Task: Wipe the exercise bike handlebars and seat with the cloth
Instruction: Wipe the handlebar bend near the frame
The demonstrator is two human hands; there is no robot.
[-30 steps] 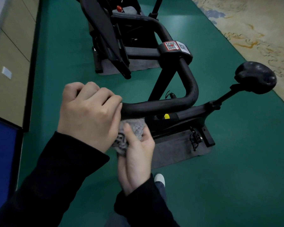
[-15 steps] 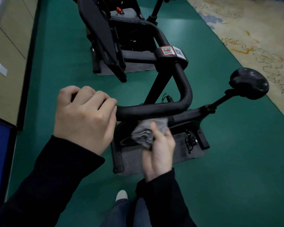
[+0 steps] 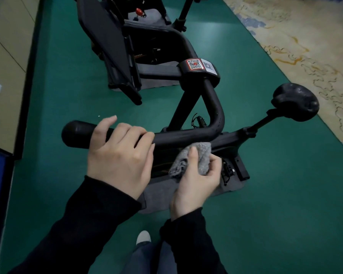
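The black handlebar of the exercise bike runs across the middle, its rounded end showing at the left. My left hand lies over the bar near that end, fingers loosely curled on top of it. My right hand grips a bunched grey cloth just under the bar, to the right of my left hand; the cloth's top edge reaches the bar's underside. The black seat stands on its post at the right, apart from both hands.
The bike stands on a grey mat on green floor. A second black machine is behind it. A patterned beige carpet lies at the right, cabinets at the left. My shoe is below.
My right hand has carried the cloth rightward along the underside of the bar. My left hand has loosened its grip, and the bar's left end now shows.
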